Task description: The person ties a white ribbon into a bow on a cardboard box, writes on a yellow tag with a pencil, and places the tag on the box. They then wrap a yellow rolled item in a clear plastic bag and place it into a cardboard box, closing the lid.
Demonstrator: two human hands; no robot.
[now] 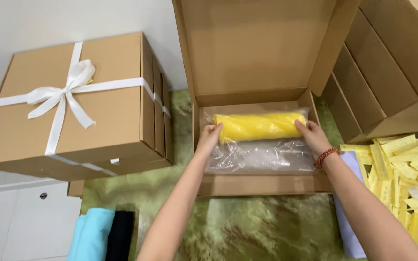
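Hands are meeting at the two ends of a yellow roll (259, 126) that is lying crosswise inside an open cardboard box (257, 184). The left hand (210, 135) is closing its grip around the roll's left end, fingers curling over the top, while the right hand (311, 135) is pressing its fingers against the right end; a red beaded bracelet (326, 157) is sitting on that wrist. The roll is resting toward the back wall of the box, wrapped in clear plastic, and a crumpled sheet of clear plastic (260, 157) is lying just in front of it, filling the near half of the box floor. The box lid (252, 46) is standing up behind.

Everything is sitting on a fuzzy green rug (247, 227). To the left, a closed cardboard box tied with a white ribbon (66, 92) and bow is topping a stack of like boxes. To the right, more flat cardboard boxes (383, 77) are leaning in a row, and below them a heap of yellow paper slips (402, 174) is spreading out. A pale lilac cloth (349, 227) is lying beside the right forearm. At the lower left, folded light blue cloth (90, 234) and black cloth (121, 234) are lying side by side, next to a white cabinet (25, 217).
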